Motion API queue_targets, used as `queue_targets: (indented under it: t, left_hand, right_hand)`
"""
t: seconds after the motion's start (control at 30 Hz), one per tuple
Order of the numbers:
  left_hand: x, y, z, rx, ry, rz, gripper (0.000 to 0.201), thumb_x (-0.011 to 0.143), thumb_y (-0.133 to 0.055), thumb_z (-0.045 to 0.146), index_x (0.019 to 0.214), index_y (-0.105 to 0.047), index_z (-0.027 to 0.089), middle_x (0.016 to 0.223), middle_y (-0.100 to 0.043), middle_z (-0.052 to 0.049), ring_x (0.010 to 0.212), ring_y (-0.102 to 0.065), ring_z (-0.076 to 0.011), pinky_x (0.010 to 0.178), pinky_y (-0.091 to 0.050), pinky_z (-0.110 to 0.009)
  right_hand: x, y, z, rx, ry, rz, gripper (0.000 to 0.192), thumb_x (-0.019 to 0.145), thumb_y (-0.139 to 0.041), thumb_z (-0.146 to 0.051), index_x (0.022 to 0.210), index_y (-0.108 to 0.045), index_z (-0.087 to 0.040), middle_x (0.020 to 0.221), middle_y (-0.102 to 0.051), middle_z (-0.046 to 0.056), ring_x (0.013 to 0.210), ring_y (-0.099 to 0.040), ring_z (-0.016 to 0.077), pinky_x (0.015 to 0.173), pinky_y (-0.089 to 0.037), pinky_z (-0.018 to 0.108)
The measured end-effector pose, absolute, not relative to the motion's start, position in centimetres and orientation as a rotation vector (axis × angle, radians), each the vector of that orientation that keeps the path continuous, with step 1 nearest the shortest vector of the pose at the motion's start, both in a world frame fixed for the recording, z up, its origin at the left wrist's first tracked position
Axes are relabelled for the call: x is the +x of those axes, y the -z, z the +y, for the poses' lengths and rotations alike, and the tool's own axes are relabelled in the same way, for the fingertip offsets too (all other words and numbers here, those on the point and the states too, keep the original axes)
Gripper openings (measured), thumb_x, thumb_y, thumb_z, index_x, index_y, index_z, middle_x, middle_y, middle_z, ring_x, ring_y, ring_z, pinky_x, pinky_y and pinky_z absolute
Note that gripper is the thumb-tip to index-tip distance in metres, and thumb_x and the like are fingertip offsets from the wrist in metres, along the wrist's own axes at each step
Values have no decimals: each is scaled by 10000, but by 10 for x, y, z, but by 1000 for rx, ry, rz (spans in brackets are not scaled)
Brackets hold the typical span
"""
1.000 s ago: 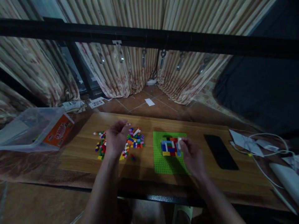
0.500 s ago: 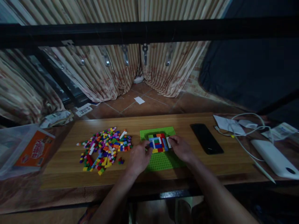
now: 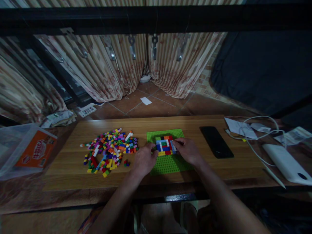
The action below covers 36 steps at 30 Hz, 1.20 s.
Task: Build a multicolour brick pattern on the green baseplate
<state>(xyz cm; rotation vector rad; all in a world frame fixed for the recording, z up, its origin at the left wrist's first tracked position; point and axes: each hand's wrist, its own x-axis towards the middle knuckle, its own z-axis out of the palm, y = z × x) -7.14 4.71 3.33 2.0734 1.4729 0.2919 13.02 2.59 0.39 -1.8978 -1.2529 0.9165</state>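
A flat build of coloured toy bricks [image 3: 164, 148], mostly blue, red and white with a yellow front edge, sits on a green studded baseplate [image 3: 168, 167]. My left hand [image 3: 143, 159] is curled at the build's left side, thumb and fingertips gripping its edge. At the right side, my right hand [image 3: 186, 149] has its fingers pinched together over the edge, on a white brick that they mostly hide. To the left lies a heap of loose toy bricks [image 3: 109, 149] in many colours, with a small red and dark cluster [image 3: 126, 163] apart from it.
The wooden board [image 3: 80, 178] carries all this and a black phone [image 3: 216, 142] right of the baseplate. Farther right are a white power bank [image 3: 287, 164], a white cable [image 3: 258, 155] and papers. A clear plastic box [image 3: 14, 146] with an orange label stands at the left.
My right hand has moved slightly left, bringing the white brick from beside the build to its right edge. The left hand stays at the left edge. The whole view has shifted slightly.
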Motion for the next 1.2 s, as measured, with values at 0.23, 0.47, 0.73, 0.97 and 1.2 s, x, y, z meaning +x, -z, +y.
queue_targets:
  t: [0.23,0.47,0.73,0.97,1.2]
  left_hand:
    - [-73,-30,47,2109,-314,1456,261,871,-503,268,1086,-627,188,1003,-717,-53,914,-668,-179,808,-491,-270]
    - [-70,-29,45,2123,-303,1464,246,863,-510,261,1069,-625,195,1002,-716,-49,915,-667,-178,800,-494,-263]
    - [-66,-32,43,2127,-272,1467,220,868,-498,264,1037,-616,188,1004,-708,-59,906,-663,-180,807,-493,-266]
    - [-67,-31,44,2080,-334,1430,221,865,-497,240,1042,-614,178,1034,-706,-56,941,-658,-171,837,-492,-263]
    - [-65,-34,46,2054,-270,1441,212,867,-499,246,1036,-609,182,1013,-703,-54,919,-659,-167,814,-492,-260]
  right_hand:
    - [128,-6,27,-1763,-1128,-891,151,753,-684,-285,818,-685,-149,616,-671,3,502,-594,110,468,-497,211]
    - [131,-16,29,-1747,-1270,-820,166,703,-758,-263,766,-673,-135,510,-622,-14,424,-544,80,385,-469,164]
    - [133,-6,25,-1709,-1216,-925,234,718,-740,-365,759,-656,-150,499,-603,-33,391,-535,88,393,-479,193]
    - [136,-11,26,-1667,-1314,-846,305,850,-606,-433,761,-611,-142,550,-607,-4,408,-536,84,403,-473,196]
    - [129,-9,30,-1853,-1153,-977,372,839,-583,-490,662,-589,-163,487,-562,-27,386,-515,86,365,-443,185]
